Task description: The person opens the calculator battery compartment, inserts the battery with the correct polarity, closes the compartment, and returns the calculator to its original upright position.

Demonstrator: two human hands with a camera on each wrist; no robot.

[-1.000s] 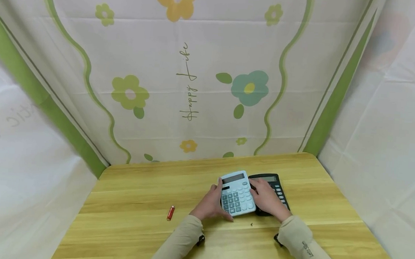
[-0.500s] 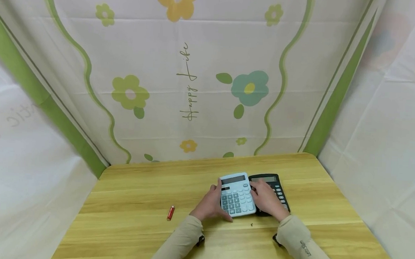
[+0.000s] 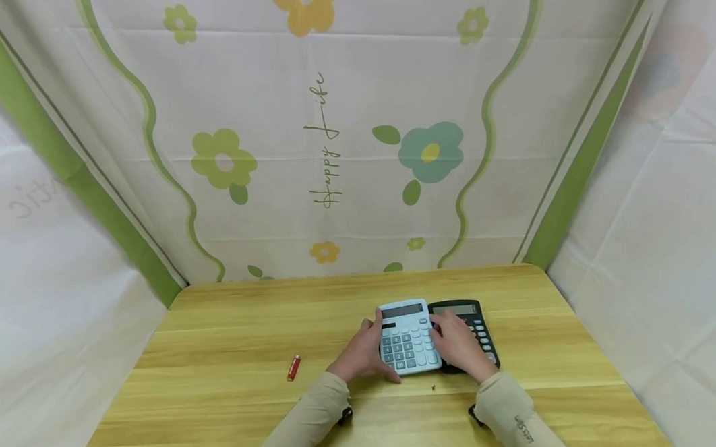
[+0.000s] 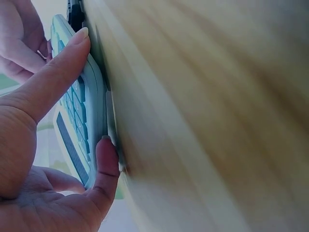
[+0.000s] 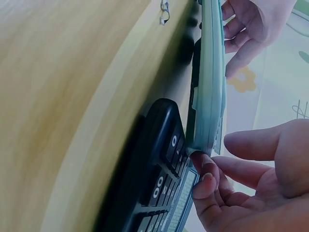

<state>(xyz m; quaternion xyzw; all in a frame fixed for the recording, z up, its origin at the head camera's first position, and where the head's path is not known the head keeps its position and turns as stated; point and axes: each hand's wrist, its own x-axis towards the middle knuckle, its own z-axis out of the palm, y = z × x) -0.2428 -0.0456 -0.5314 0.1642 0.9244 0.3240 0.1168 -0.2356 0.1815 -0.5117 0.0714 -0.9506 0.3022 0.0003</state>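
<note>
The pale calculator sits mid-table, just left of the black calculator, long axis running away from the person, screen end far and leaning slightly left. Left hand grips its left side, fingers wide; right hand curls its fingers round the right edge

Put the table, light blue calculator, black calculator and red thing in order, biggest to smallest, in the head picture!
1. Table
2. Light blue calculator and black calculator: too alike to rank, and the right hand hides part of the black one
3. Red thing
</note>
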